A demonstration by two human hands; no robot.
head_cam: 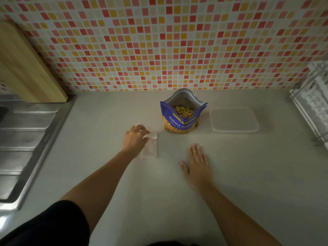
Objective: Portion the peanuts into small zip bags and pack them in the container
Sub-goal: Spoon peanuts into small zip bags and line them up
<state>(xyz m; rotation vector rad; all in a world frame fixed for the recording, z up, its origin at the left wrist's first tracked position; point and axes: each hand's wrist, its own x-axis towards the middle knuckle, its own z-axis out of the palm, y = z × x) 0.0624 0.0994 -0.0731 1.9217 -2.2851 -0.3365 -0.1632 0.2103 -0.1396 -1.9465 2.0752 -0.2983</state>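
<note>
An open blue pouch of salted peanuts [182, 117] stands upright on the grey counter near the tiled wall, its nuts visible inside. To its right lies a clear lidded container [234, 119]. A small stack of clear zip bags [150, 147] lies flat to the left front of the pouch. My left hand [135, 139] rests on the bags' left part with curled fingers; whether it grips them is unclear. My right hand [197, 164] lies flat on the counter with straight fingers, holding nothing.
A steel sink drainboard [26, 139] fills the left side. A wooden cutting board [26, 68] leans against the mosaic wall at the back left. A wire rack [314, 103] stands at the right edge.
</note>
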